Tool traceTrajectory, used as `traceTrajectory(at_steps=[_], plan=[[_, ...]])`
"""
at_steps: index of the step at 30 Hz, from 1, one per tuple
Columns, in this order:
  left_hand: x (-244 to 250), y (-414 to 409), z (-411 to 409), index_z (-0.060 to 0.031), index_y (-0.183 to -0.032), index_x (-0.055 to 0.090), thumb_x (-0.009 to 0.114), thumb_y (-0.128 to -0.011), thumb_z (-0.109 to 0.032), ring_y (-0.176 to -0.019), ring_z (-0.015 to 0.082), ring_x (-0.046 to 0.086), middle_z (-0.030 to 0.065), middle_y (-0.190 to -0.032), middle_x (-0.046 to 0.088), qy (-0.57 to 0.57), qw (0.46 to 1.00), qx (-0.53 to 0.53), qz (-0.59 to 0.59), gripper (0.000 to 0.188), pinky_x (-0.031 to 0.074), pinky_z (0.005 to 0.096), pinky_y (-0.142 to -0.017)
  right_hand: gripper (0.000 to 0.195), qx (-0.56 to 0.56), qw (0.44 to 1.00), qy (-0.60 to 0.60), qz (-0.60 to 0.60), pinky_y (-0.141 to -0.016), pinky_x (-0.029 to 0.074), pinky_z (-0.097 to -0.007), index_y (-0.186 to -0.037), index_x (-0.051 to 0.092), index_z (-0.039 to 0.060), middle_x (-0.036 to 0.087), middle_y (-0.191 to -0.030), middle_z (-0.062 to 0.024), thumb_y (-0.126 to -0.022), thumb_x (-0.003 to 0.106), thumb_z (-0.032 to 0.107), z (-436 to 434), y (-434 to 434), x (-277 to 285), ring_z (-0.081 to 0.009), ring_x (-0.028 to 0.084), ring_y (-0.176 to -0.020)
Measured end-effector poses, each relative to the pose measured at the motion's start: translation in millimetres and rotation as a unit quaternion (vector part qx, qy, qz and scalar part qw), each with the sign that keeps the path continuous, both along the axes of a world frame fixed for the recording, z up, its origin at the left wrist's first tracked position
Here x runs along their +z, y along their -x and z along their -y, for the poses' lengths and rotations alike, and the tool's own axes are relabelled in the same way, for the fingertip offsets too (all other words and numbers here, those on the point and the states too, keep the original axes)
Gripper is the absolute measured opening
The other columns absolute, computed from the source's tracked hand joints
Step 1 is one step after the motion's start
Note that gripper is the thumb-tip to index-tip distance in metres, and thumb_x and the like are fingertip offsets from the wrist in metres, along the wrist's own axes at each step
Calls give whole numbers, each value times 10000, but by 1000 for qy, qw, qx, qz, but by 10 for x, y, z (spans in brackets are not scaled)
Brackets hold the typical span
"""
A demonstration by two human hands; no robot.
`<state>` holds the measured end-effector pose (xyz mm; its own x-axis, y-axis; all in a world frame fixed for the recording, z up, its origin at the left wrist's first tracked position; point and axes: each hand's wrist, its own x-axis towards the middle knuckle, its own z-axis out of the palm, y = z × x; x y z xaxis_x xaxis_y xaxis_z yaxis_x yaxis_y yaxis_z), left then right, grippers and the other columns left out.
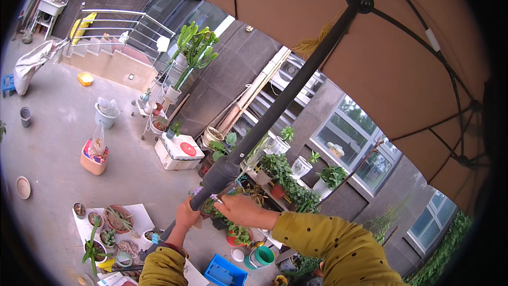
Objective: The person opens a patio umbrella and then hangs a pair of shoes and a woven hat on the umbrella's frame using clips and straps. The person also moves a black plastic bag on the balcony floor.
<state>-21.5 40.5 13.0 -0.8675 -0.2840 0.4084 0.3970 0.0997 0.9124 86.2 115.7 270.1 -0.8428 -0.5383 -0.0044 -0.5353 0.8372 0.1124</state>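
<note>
A large brown patio umbrella [270, 4] is spread overhead on a dark metal pole [278, 99]. My left hand [188, 215] is wrapped around the pole below its thick dark collar [220, 174]. Close by on the right, my right hand [242, 209] has its thumb and fingers pinched at a small, thin, light-coloured piece beside the pole, just under the collar; what it is cannot be made out. Both sleeves are mustard with dark dots. The pole runs down past my left forearm, where a light blue clip [155, 238] shows beside it.
Potted plants stand on a white board [139, 210] at the lower left. A blue crate [225, 271] and a green bucket [262, 255] are below my hands. Plant shelves line the wall at right. A foam box [174, 159], a tan bin [94, 163] and a railed stair [107, 63] lie further off.
</note>
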Motion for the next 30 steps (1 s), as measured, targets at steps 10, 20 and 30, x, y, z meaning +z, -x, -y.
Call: traceTrajectory(at_steps=[10, 20, 30], plan=[[106, 64, -34, -82, -1009, 587, 703, -690, -183, -854, 443, 630, 228, -858, 663, 34, 999, 7, 27, 355, 511, 496, -733, 372, -102, 955, 244, 137, -549, 424, -360, -870, 547, 24, 565, -655, -90, -981, 495, 375, -135, 198, -401, -209, 553, -592], [-149, 127, 4, -97, -1000, 612, 723, -712, -307, -879, 421, 634, 201, -891, 672, 24, 999, 21, 4, 373, 510, 474, -757, 463, -88, 894, 377, 224, -468, 266, -219, -677, 454, 132, 401, -583, 49, -1035, 350, 406, -191, 275, -939, -36, 378, -518], [-7, 5, 83, -113, -984, 609, 674, -698, -178, -812, 406, 638, 187, -835, 671, 19, 999, 40, 16, 300, 502, 491, -714, 420, -221, 740, 515, 372, -399, 137, -210, -707, 345, 170, 295, -587, 75, -1028, 420, 429, 126, 33, -214, -17, 204, -455]])
